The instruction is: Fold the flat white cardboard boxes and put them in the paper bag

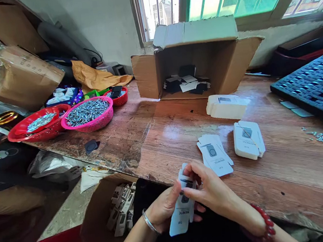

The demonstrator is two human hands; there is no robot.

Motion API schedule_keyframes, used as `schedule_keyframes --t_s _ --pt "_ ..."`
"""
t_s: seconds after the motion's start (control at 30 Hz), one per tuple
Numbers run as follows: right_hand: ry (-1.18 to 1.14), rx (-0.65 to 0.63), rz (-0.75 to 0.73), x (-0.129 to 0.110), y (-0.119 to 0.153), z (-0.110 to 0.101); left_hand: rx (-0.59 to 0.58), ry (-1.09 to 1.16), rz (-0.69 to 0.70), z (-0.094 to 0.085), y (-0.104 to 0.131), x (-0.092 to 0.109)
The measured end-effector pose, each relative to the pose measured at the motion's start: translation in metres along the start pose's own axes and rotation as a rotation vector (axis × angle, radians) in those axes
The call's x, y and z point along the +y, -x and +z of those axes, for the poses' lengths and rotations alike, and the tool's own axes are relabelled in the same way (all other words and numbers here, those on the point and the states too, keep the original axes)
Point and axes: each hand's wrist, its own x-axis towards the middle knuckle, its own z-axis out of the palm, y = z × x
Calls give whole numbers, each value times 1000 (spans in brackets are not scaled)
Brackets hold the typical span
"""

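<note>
Through the head camera I saw, on the table (295, 171), an open cardboard box (146, 76) with dark and white flat pieces (189, 86) inside. Below, a carton (94, 220) held whitish packets (123, 209); a pink basket (97, 123) held small metal parts (87, 111). The right hand (207, 180) bent over the top of the printed cards (180, 220), thumb and fingers pinching them before the table edge; the left hand (165, 205) cradled them, fingers wrapped behind.
</note>
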Motion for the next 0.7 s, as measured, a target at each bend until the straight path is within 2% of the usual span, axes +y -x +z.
schedule_keyframes --t_s 0.1,0.2,0.23,0.3,0.37,0.43,0.47,0.53,0.6,0.63,0.7 --pt "-59 -142 -10 -5 0 -9 -16 -55 1 -3 2 -2" --pt "-60 -176 -39 -8 3 -15 -29 -94 33 -6 3 0" --pt "-41 -145 -58 -8 5 -15 -23 -102 48 -7 3 2" --pt "1 4 -93 -7 6 -13 24 -89 78 -11 1 5" --pt "10 217 -82 -4 8 -9 131 -33 100 -14 0 8" --pt "-55 322 1 1 8 -2 255 16 134 -15 -2 9" --pt "-120 290 52 4 8 2 302 21 158 -15 -2 9" --pt "-260 118 121 9 9 9 353 -8 203 -12 -3 7" --pt "-293 13 134 11 9 16 388 -51 236 -7 -5 4" --pt "-257 27 126 12 9 19 409 -71 247 -4 -6 2" --pt "-150 134 111 13 8 23 447 -116 275 0 -7 -1"
